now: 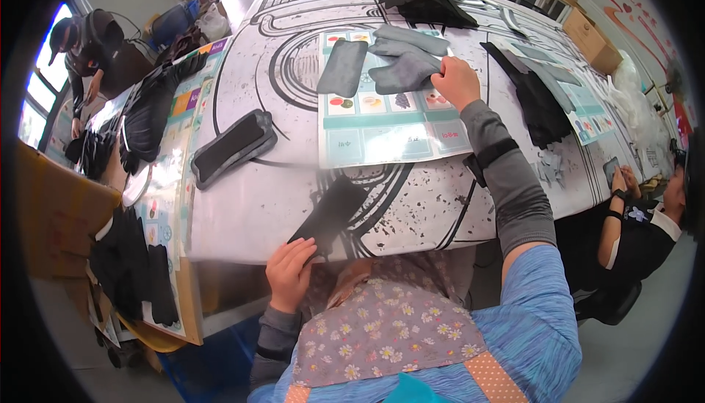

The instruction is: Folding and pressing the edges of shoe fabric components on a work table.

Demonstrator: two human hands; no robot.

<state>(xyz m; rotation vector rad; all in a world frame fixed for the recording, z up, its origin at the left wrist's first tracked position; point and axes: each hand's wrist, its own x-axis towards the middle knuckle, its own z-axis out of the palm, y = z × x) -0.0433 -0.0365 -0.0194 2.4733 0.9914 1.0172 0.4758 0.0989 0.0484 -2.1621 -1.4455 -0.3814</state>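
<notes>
My left hand [288, 274] is at the table's near edge, its fingers closed over the near end of a flat black fabric strip [334, 208]. That strip lies slanted away from me and is slightly blurred. Farther off, my right hand [457, 82] reaches over a printed sheet [367, 150]; its bent fingers pinch the right side of a grey, round-ended fabric piece [404, 71]. Other grey pieces overlap behind it, and a separate grey piece [343, 67] lies to their left. To the left on the table is a small stack of black-and-grey pieces [233, 147].
Black fabric heaps [426, 3] lie at the far side, with black strips [529, 95] on the right. More black pieces [128, 263] cover the left table. One person [84, 73] works at far left, another [635, 219] at right. A cardboard box [587, 40] stands at far right.
</notes>
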